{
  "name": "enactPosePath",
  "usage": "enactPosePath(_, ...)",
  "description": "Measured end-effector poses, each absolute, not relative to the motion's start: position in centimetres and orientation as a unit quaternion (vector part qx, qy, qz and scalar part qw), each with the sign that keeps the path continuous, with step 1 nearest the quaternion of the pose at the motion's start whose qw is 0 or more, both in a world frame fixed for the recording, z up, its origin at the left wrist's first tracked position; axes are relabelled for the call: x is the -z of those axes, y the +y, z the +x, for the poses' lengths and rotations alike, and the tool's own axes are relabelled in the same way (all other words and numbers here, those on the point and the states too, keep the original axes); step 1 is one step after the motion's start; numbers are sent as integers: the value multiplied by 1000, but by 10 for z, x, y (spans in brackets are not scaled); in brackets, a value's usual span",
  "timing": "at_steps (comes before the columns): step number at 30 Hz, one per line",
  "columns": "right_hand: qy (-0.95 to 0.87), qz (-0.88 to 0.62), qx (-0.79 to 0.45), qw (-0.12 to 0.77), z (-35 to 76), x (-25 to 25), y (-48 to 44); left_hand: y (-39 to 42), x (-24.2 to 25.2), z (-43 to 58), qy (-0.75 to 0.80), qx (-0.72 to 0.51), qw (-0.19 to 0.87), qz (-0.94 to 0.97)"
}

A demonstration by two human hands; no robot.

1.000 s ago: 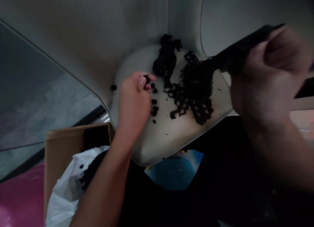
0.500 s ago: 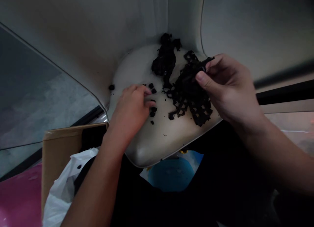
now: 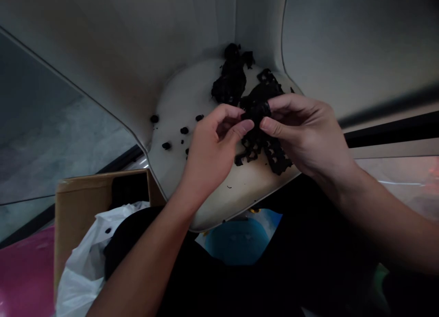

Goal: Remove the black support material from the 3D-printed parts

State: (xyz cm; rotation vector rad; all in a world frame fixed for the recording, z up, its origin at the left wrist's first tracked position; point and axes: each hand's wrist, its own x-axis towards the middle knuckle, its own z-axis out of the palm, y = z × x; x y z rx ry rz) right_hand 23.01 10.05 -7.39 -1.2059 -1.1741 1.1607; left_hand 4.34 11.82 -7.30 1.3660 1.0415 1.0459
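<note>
Between my two hands is a black perforated sheet with small knobs (image 3: 256,110), flexible like rubber. My left hand (image 3: 216,141) pinches its left edge between thumb and fingers. On the other side my right hand (image 3: 305,129) grips it, thumb in front. Part of the black openwork sheet (image 3: 277,159) hangs or lies below the fingers on the pale seat (image 3: 212,207); the hands hide where it joins. Behind the hands lies a pile of black rubbery pieces (image 3: 229,81). Several small black bits (image 3: 184,130) are scattered left of my left hand.
Grey padded walls (image 3: 192,20) rise behind and beside the seat. At lower left stand a cardboard box (image 3: 82,207) and a white plastic bag (image 3: 85,257), next to a pink surface (image 3: 27,266). A blue round item (image 3: 238,241) shows below the seat's front edge.
My left hand has left the small bits on the seat and moved right to the black sheet. Some bits now lie farther left. My right hand has moved slightly left and down.
</note>
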Motion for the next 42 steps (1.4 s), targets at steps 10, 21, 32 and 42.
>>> enactPosePath(10, -495, -559, -399, 532, 217, 69, 96, 105, 78, 63, 417, -437, 665, 439)
enactPosePath(21, -550, -509, -448, 488, 231, 54, 95, 107, 61, 45, 411, -449, 636, 474)
enactPosePath(32, -509, -514, -322, 610, 267, 44, 108, 141, 63, -5, 492, -561, 387, 542)
enactPosePath(42, -630, -577, -309, 417, 299, 45, 122, 138, 85, -31, 562, -281, 355, 693)
